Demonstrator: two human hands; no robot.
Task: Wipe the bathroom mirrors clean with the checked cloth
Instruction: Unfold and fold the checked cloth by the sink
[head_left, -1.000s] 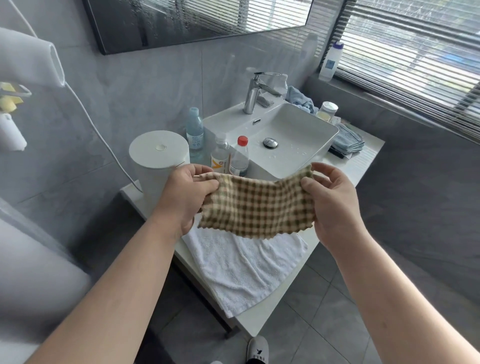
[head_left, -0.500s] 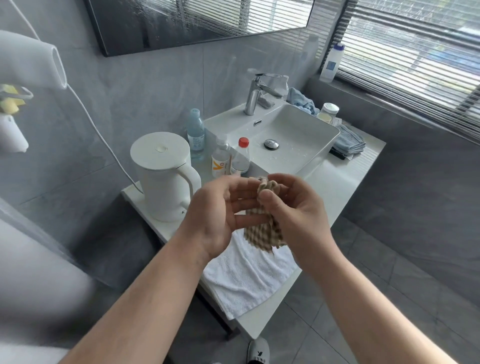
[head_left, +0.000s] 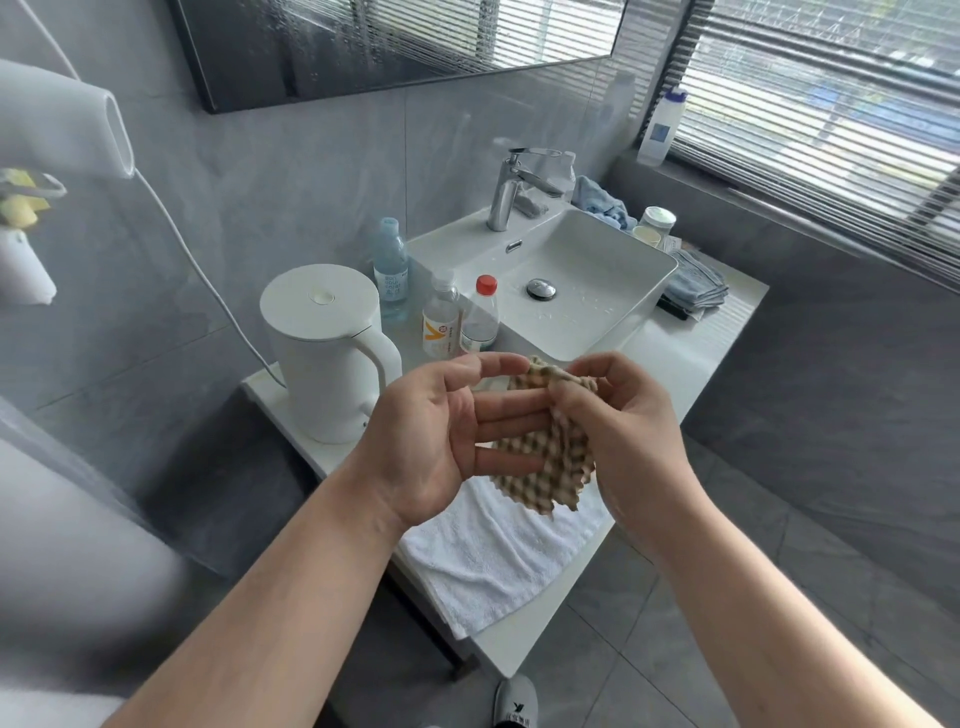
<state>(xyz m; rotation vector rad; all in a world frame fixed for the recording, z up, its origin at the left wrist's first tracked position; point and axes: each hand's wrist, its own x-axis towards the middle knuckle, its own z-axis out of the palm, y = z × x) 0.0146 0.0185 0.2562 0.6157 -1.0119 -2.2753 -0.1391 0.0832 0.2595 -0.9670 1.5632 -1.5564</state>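
A white counter carries a white kettle at its left, three bottles beside it, a basin further back, folded blue cloths far right, and a white towel draped over its near edge.

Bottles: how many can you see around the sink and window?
4. Blue-capped clear bottle against the wall, yellow-labelled bottle and red-capped bottle beside the white basin, white bottle on the windowsill. Others may be hidden.
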